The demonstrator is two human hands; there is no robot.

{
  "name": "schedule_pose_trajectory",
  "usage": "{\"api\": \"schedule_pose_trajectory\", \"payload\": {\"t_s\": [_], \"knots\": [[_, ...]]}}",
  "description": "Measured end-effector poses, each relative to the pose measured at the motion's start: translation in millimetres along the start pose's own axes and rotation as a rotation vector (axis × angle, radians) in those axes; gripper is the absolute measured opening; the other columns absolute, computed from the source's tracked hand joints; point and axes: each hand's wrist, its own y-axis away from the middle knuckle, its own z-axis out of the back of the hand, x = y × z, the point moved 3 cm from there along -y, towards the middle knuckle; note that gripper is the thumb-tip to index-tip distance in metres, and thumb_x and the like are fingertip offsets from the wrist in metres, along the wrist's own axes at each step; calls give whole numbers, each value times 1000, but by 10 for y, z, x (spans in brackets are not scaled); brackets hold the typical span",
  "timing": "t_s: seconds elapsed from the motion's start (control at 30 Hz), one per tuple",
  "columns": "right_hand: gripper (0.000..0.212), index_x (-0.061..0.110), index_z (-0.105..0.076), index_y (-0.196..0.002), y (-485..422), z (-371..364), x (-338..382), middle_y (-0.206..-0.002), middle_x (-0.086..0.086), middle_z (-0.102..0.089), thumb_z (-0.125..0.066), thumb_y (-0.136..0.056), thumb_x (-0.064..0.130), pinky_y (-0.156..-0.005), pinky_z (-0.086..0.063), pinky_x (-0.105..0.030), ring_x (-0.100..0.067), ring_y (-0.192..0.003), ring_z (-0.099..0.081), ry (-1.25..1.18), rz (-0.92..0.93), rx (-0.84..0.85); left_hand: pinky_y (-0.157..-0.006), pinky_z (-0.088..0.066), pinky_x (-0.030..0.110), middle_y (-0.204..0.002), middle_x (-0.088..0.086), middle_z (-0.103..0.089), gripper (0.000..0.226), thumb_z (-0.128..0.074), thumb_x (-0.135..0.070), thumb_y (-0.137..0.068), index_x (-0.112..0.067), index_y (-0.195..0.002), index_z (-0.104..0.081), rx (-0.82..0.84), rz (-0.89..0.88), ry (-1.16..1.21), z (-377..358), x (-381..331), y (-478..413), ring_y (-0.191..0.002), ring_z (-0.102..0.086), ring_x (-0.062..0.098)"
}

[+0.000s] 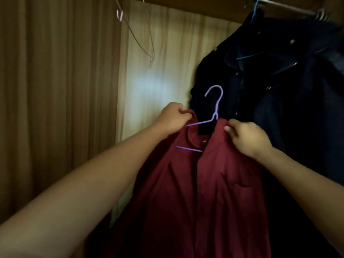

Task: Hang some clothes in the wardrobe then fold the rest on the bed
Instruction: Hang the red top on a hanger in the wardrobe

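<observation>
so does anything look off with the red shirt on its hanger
Yes: the purple hanger sits tilted in the red shirt, one arm bare at the collar. The left hand and right hand pinch the collar; nothing looks damaged.

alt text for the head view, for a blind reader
The left hand and right hand grip the collar of a dark red shirt on a purple hanger, not yet hooked on the wardrobe rail. Dark jackets hang at right.
</observation>
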Motion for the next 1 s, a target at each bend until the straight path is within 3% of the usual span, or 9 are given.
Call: {"api": "schedule_pose_trajectory", "payload": {"t_s": [0.1,0.17,0.3,0.5,0.63,0.7,0.83,0.9,1.0], "knots": [[24,21,-61,-110,-116,122,178,-92,-12,-70,-48,-104,40,-73,-56,-46,-38,-86,-66,-91,1,-80,-81,-42,34,-90,-6,-59,13,-64,-39,-89,-38,-77,-59,21,-159,-132,-108,-191,31,-94,-61,21],[21,20,-63,-108,-207,215,232,-91,-11,-71,-52,-103,38,-76,-56,-46,-36,-87,-66,-179,9,-107,-89,-42,40,-101,-6,-54,6,-52,-43,-97,-38,-95,-51,41,-274,-311,-65,-167,49,-100,-58,21],[19,25,-63,-103,-353,350,314,-88,-6,-71,-54,-101,41,-80,-55,-45,-31,-88,-67,-248,47,-81,-71,-43,40,-94,7,-59,16,-45,-36,-104,-21,-109,-44,-83,-497,-522,162,-74,-6,-85,-59,33],[30,29,-46,-135,-399,430,159,-110,-8,-64,-39,-107,38,-90,-50,-43,-32,-105,-60,-88,49,16,-67,-43,44,-88,12,-59,14,-50,-28,-101,-15,-103,-47,-382,-436,-642,645,-43,-233,-79,-59,39],[43,32,-32,-150,-415,566,50,-114,-5,-52,-32,-108,41,-96,-46,-45,-28,-111,-53,-110,-9,-17,-64,-45,46,-88,14,-59,16,-50,-26,-102,-11,-104,-47,-432,-400,-641,857,-116,-403,-80,-58,39],[49,28,-35,-151,-448,683,86,-118,-5,-54,-30,-106,48,-96,-45,-47,-29,-113,-52,40,19,-105,-65,-46,47,-88,14,-58,17,-49,-27,-102,-10,-104,-47,-430,-403,-636,903,-186,-472,-81,-58,39],[43,21,-46,-144,-650,927,345,-119,-8,-58,-44,-104,36,-86,-51,-44,-33,-109,-59,74,120,-188,-66,-47,48,-88,13,-58,17,-49,-27,-102,-11,-101,-45,-404,-471,-583,827,-461,-550,-81,-58,40],[32,18,-59,-130,-762,1034,456,-106,-10,-63,-48,-101,28,-74,-52,-43,-36,-97,-64,59,148,-313,-66,-46,47,-89,12,-58,16,-49,-28,-103,-12,-101,-45,-391,-494,-564,739,-616,-589,-81,-57,40],[40,17,-67,-108,-866,1204,552,-88,-7,-66,-36,-98,40,-64,-53,-43,-34,-81,-66,-2,160,-496,-68,-47,47,-92,12,-58,15,-47,-28,-103,-14,-103,-44,-361,-526,-547,594,-822,-662,-83,-57,39]]}}
